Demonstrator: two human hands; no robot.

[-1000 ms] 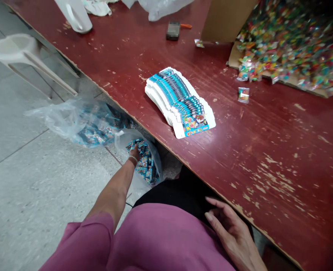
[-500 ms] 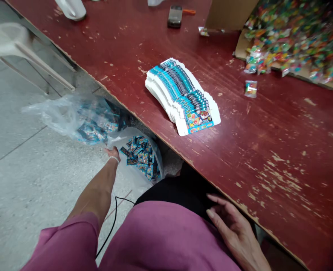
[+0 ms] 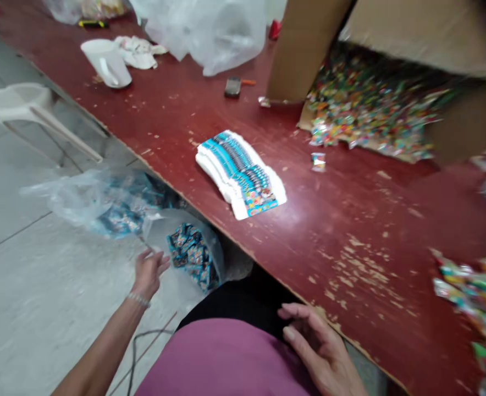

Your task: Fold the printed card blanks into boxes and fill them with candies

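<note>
My left hand (image 3: pixel 149 272), with a beaded bracelet at the wrist, is beside an open clear plastic bag (image 3: pixel 156 224) on the floor. Its fingers are apart and appear to hold nothing. Inside the bag lie small blue packets (image 3: pixel 191 256). My right hand (image 3: pixel 319 346) hovers at my lap by the table edge, fingers loosely spread and empty. On the red table (image 3: pixel 292 242) lies a fanned stack of flat blue-and-white printed cartons (image 3: pixel 238 173), touched by neither hand.
Another plastic bag of blue packets (image 3: pixel 123 206) lies behind the first. A cardboard box (image 3: pixel 304 49) spills colourful wrapped candies (image 3: pixel 362 115), with one candy packet (image 3: pixel 318 162) apart. More candies (image 3: pixel 478 297) lie right. A white jug (image 3: pixel 109 63) and stool (image 3: pixel 18 99) stand left.
My left hand has drawn back from the bag's rim, and its fingers have come into view. My right hand stays by my lap. The view has tilted up, showing more of the table.
</note>
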